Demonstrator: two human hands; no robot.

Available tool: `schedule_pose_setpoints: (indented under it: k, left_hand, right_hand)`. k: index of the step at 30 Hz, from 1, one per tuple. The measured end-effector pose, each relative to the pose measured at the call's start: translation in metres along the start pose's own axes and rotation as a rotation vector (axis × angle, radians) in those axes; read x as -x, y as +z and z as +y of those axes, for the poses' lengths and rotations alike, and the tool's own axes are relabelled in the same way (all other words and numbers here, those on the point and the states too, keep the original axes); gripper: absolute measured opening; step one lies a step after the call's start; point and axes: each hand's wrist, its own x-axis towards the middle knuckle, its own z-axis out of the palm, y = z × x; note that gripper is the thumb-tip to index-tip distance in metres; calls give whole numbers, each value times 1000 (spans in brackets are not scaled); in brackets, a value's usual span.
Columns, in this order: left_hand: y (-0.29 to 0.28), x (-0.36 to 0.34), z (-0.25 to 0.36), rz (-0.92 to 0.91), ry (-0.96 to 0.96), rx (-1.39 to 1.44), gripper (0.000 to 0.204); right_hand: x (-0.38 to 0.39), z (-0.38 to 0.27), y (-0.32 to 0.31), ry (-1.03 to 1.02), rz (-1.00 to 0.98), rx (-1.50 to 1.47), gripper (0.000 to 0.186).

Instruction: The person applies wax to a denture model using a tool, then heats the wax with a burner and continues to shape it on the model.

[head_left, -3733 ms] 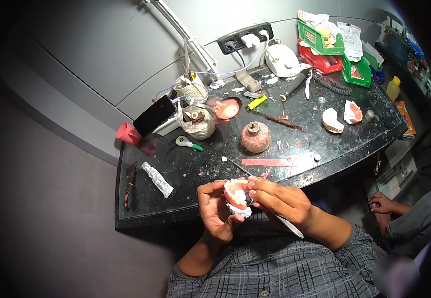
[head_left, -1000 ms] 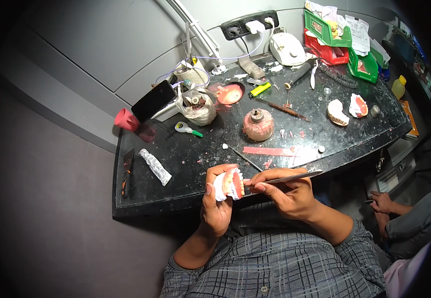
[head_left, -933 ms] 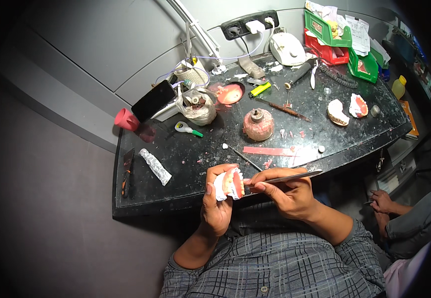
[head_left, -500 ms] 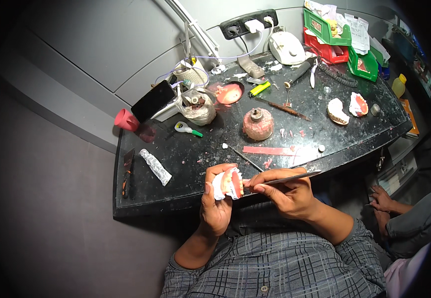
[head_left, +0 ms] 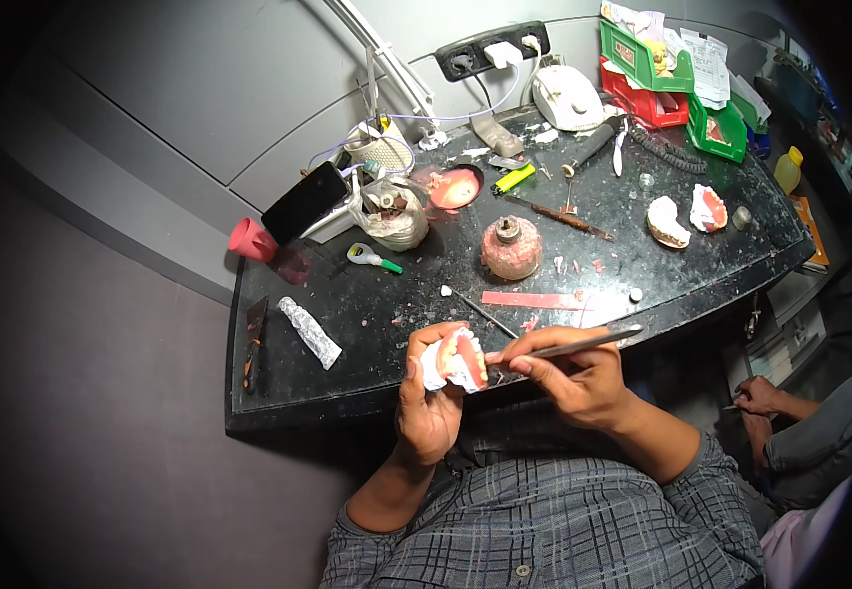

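Note:
My left hand (head_left: pixel 428 417) is closed around a dental model (head_left: pixel 455 359) of white plaster with pink wax and a row of pale teeth, held just off the bench's near edge. Pinched in my right hand (head_left: pixel 583 386) is a slim metal wax spatula (head_left: pixel 593 342). One end of it slants up to the right; toward the left it runs to the teeth, and my fingers partly cover it there. Whether its tip touches the model, I cannot tell. Beyond my hands lie a strip of pink wax (head_left: pixel 529 299) and a thin metal tool (head_left: pixel 485 314).
On the black bench (head_left: pixel 367 383) stands a wax-smeared burner (head_left: pixel 510 248). Behind it are a lighter (head_left: pixel 514 179), a brown-handled knife (head_left: pixel 568 218) and a dish of pink wax (head_left: pixel 455 187). Two more models (head_left: pixel 668 223) lie at the right. Another person's hands (head_left: pixel 760 396) rest beyond the bench's right side.
The wax spatula has tilted, so its outer end shows wider and slightly farther right. The model has turned a little in my left hand. The other person's hands have shifted slightly.

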Motion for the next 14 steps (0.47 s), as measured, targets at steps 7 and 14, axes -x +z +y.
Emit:
schedule_pose_setpoints:
  k: [7, 14]
  left_hand:
    - [2, -2, 3, -51, 16, -80, 82]
    - [6, 5, 6, -71, 77, -204, 86]
  right_hand:
    - [2, -2, -14, -189, 190, 170, 3]
    - [-8, -11, -9, -518, 24, 490, 22]
